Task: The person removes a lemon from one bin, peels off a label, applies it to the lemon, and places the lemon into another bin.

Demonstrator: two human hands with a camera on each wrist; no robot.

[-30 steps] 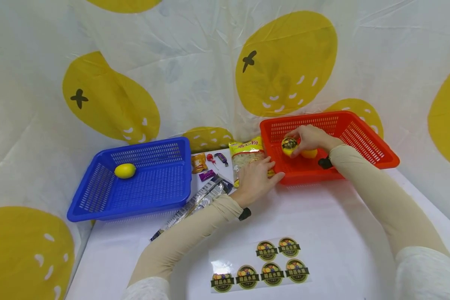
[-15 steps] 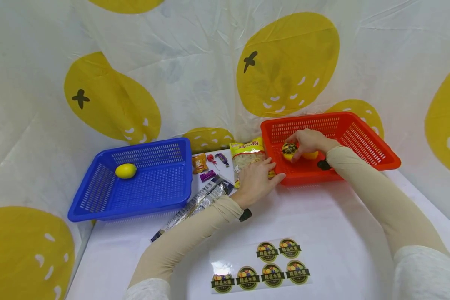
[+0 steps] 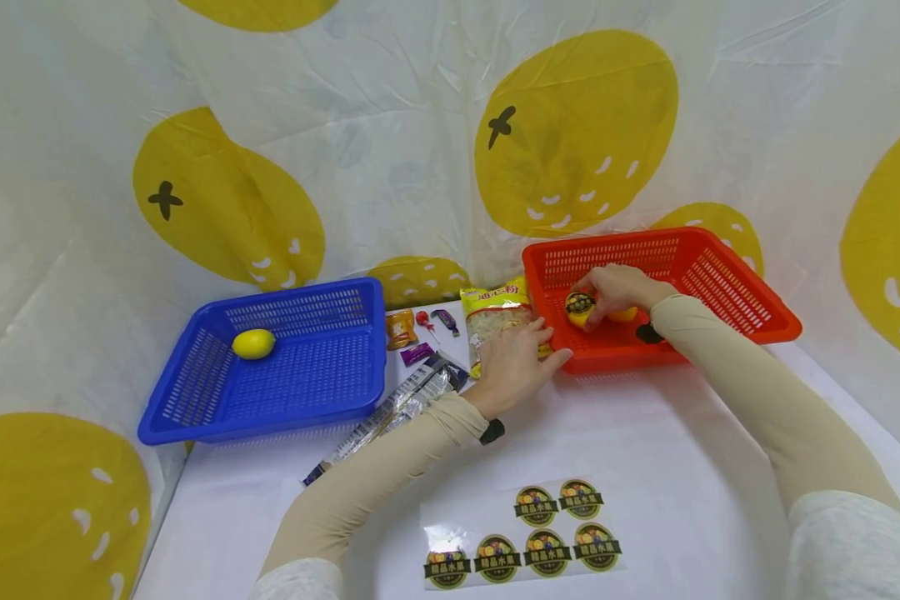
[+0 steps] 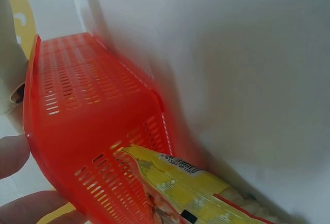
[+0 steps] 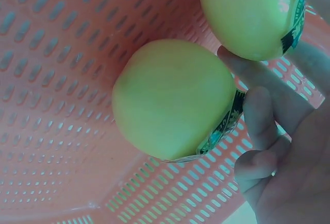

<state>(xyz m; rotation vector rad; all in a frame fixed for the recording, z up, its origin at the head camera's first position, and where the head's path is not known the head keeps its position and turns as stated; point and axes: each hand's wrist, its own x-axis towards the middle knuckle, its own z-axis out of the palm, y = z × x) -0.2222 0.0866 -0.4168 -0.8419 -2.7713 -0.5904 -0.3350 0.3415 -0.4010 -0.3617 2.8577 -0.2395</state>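
Inside the red basket (image 3: 765, 321), my right hand (image 3: 618, 290) holds a yellow lemon (image 3: 581, 311) bearing a round dark sticker. Another stickered yellow fruit (image 5: 170, 100) lies beside it; in the right wrist view my lower fingers come right up to its label. The upper fruit (image 5: 247, 15) there sits between thumb and fingers. My left hand (image 3: 512, 367) reaches over the yellow-topped pasta bag (image 3: 498, 312), fingers spread, with the fingertips at the red basket's left rim. The left wrist view shows the thumb (image 4: 13, 154) against that rim.
A blue basket (image 3: 300, 400) with one lemon (image 3: 253, 343) stands at left. Between the baskets lie an orange packet (image 3: 401, 329), a purple sweet (image 3: 417, 354), a lollipop (image 3: 423, 319) and a long silver wrapper (image 3: 390, 417). A sticker sheet (image 3: 465, 517) lies in front.
My right hand has come down slightly in the red basket with the lemon. The left hand stays at the rim. The whole view has shifted a little.
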